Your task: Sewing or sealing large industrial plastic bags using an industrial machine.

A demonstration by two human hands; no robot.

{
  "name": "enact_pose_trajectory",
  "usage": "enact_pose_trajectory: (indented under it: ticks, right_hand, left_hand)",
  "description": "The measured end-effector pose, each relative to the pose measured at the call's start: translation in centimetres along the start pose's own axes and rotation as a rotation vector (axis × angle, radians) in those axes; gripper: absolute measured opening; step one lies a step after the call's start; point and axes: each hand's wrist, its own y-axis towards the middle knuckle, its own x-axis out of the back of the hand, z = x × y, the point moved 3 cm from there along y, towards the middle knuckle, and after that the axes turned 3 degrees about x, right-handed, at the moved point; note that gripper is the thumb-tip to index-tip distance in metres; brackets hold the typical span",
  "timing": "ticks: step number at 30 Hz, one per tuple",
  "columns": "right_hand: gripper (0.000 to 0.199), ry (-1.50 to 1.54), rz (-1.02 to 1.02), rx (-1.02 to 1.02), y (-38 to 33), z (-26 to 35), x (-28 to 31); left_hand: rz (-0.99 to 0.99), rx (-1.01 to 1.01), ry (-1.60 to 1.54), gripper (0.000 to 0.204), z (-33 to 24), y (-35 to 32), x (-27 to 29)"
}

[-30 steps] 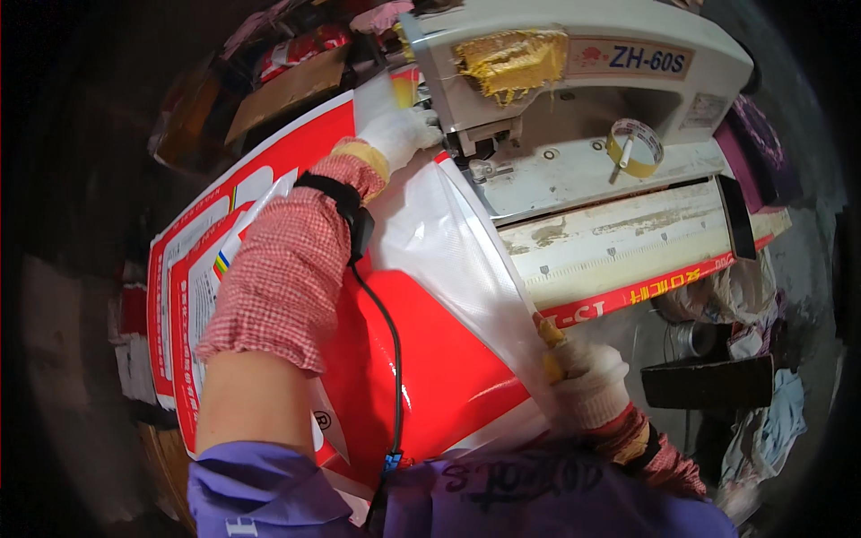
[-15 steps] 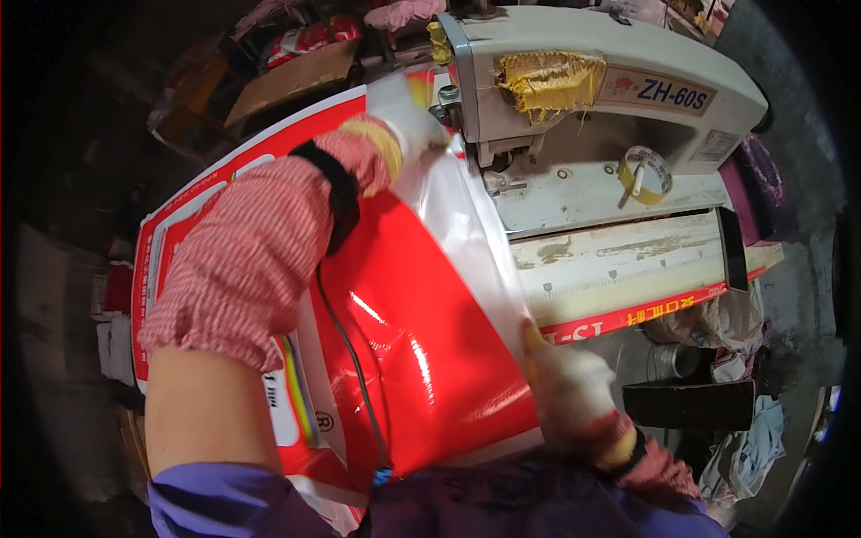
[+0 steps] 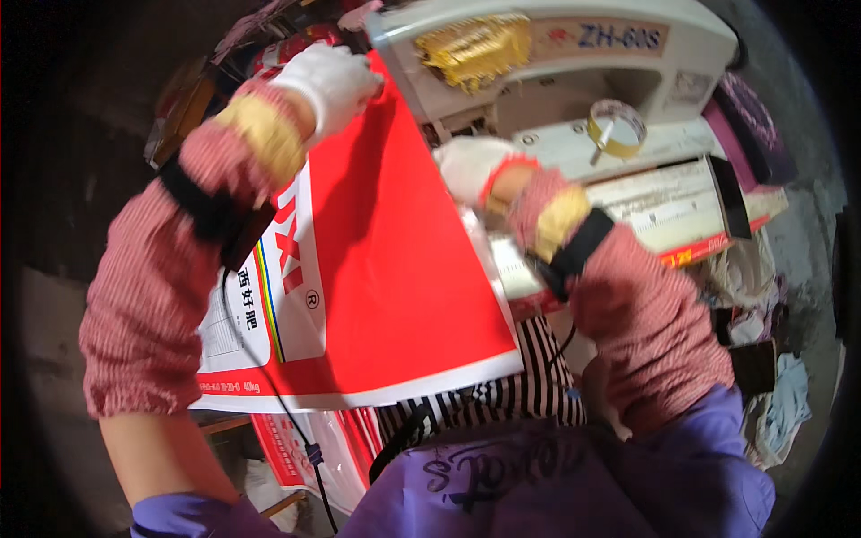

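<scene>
Red-and-white, one glossy sack already lay spread beside one sewing machine, its near edge showing no seam I could see; how much work was left, I couldn't judge. Of two gloved hands, the left hand gripped the sack's far edge; the right hand met its right edge, grip unclear. One tape roll sat on the machine.

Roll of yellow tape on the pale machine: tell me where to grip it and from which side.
I'd pinch the right-hand wall of the roll of yellow tape, one finger inside the hole, coming from above on the person's side. Its open ring appears to face up, and the white stick crosses its near left rim, leaving the right wall clearer.
</scene>
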Motion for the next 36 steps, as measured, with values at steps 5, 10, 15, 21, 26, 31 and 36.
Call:
enact_pose_trajectory:
  ticks: [5,10,15,21,26,31,36]
  right_hand:
    - [0.024,0.281,0.342,0.079,-0.9,-2.2,3.8]
    - [0.020,-0.140,0.294,0.316,0.8,-2.3,2.3]
    - [0.017,0.623,0.272,-0.147,-0.8,-1.5,2.2]
    - [0.019,0.418,0.281,-0.103,-1.3,-2.3,2.4]
    - [0.017,0.469,0.265,-0.132,-1.3,-1.8,2.0]
    - [0.018,0.368,0.251,-0.068,-0.9,-2.5,1.5]
    - [0.020,0.643,0.175,-0.219,-3.0,-1.0,2.7]
  left_hand:
    - [0.046,-0.399,-0.066,0.012,-8.4,-3.6,8.5]
    - [0.442,-0.438,-0.356,0.051,-13.6,-3.8,9.5]
    - [1.156,-0.638,-0.187,0.051,-12.1,-6.1,9.7]
    - [0.981,0.011,-0.608,0.054,-8.5,-4.5,7.8]
    - [0.736,-0.252,-1.205,0.075,-10.8,-4.7,4.7]
    - [1.456,-0.330,-1.174,0.036,-10.9,-6.8,6.2]
    - [0.940,-0.226,-1.018,0.024,-7.7,-9.1,6.9]
